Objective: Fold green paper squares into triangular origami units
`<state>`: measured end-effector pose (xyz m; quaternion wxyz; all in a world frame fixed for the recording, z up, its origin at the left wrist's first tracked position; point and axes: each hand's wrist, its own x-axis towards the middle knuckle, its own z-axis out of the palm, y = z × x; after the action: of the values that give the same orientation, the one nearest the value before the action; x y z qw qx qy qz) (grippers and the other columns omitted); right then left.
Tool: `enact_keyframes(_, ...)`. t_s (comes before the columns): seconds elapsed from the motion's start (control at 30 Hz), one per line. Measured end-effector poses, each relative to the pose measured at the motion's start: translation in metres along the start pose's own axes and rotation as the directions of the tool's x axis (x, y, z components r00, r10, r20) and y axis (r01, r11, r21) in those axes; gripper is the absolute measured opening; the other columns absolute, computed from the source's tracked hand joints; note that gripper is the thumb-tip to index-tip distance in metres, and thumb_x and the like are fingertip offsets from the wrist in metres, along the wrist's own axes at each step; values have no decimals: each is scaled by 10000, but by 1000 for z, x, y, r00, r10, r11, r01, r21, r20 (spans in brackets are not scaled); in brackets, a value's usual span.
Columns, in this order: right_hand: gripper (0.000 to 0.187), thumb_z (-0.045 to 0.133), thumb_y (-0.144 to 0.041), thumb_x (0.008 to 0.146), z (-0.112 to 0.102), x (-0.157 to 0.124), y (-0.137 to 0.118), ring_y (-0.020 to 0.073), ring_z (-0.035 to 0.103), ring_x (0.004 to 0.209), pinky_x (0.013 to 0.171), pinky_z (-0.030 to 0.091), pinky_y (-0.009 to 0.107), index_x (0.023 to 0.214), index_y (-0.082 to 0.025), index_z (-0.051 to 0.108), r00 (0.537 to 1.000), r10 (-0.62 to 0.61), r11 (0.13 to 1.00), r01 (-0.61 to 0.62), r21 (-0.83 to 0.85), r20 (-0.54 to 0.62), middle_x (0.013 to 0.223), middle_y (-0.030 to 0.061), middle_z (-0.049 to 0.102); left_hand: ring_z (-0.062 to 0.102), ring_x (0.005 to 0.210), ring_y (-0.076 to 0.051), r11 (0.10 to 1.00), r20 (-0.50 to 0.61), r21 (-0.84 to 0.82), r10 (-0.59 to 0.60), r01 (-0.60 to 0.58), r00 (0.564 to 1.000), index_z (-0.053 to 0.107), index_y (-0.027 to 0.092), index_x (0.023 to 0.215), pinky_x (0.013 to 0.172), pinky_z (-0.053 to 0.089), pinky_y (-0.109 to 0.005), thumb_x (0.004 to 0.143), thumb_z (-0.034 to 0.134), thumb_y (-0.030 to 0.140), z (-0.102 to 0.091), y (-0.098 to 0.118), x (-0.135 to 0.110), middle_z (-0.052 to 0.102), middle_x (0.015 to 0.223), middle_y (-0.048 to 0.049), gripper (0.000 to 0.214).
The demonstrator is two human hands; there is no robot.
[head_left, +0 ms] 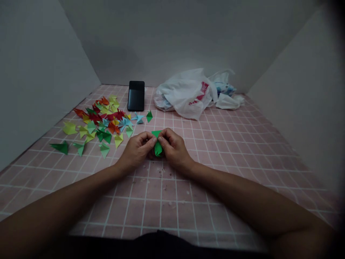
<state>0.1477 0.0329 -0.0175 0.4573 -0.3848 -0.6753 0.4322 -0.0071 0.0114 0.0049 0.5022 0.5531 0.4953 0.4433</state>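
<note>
While pinched between left hand (136, 151) and right hand (174, 146), folded green origami paper (158, 147), long axis pointing forward, both hands closed on it.

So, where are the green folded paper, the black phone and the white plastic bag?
Green folded paper (158, 148), head view, lower flap.
Black phone (136, 96), head view, screen.
White plastic bag (183, 94), head view, middle.

Dozens of folded origami pieces (102, 120) in red, orange, yellow, green and pale blue lie scattered across the left of a pink grid-patterned mat (161, 212). Beyond them, a black smartphone (136, 95) lies face up, just beside a crumpled white plastic bag (183, 95) with red print, which touches a blue-patterned white bundle (223, 88). Plain white walls (161, 39) rise around the mat's far and side edges.
</note>
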Motion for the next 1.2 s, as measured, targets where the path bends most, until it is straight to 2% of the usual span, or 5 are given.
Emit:
enact_keyframes(0.23, 130, 512, -291, 920, 2, -3, 0, 155, 464, 697, 641, 383, 294, 811, -229, 479, 1000, 24, 1000, -24, 14, -3, 742, -11, 501, 527, 540, -102, 998, -43, 44, 46, -44, 998, 588, 185, 752, 504, 451, -210, 808, 684, 393, 1, -1, -1, 546, 629, 43, 236)
enact_keyframes(0.6, 134, 507, -284, 925, 1, -3, -4, 167, 489, 719, 661, 396, 308, 807, -232, 471, 999, -24, 1000, 23, -20, -26, 760, -1, 524, 557, 536, -101, 987, 22, -133, -86, 88, 996, 613, 182, 802, 530, 503, -218, 799, 737, 457, 1, -2, -3, 577, 655, 38, 302)
enact_keyframes(0.8, 124, 502, -258, 926, 2, -5, -5, 166, 482, 707, 671, 391, 314, 809, -231, 469, 999, -41, 998, 40, -42, -32, 751, -4, 515, 557, 530, -101, 995, 7, -77, -69, 69, 998, 613, 184, 788, 524, 500, -216, 805, 723, 445, 1, -2, -3, 573, 636, 43, 284)
enact_keyframes(1.1, 157, 530, -326, 911, 0, 0, 0, 160, 481, 708, 635, 394, 289, 794, -227, 494, 1000, 29, 997, -29, 71, 5, 749, -8, 507, 621, 548, -119, 990, -10, -118, -83, 81, 997, 598, 185, 828, 543, 542, -237, 753, 756, 408, 2, -1, -3, 629, 670, 35, 283)
enact_keyframes(1.2, 167, 546, -339, 908, -1, 3, 2, 151, 465, 685, 609, 395, 279, 794, -218, 530, 997, 66, 985, -72, 158, 45, 735, -12, 506, 617, 546, -122, 997, -38, -55, -60, 57, 997, 597, 188, 807, 532, 540, -238, 737, 748, 400, 1, 1, -2, 625, 661, 34, 270)
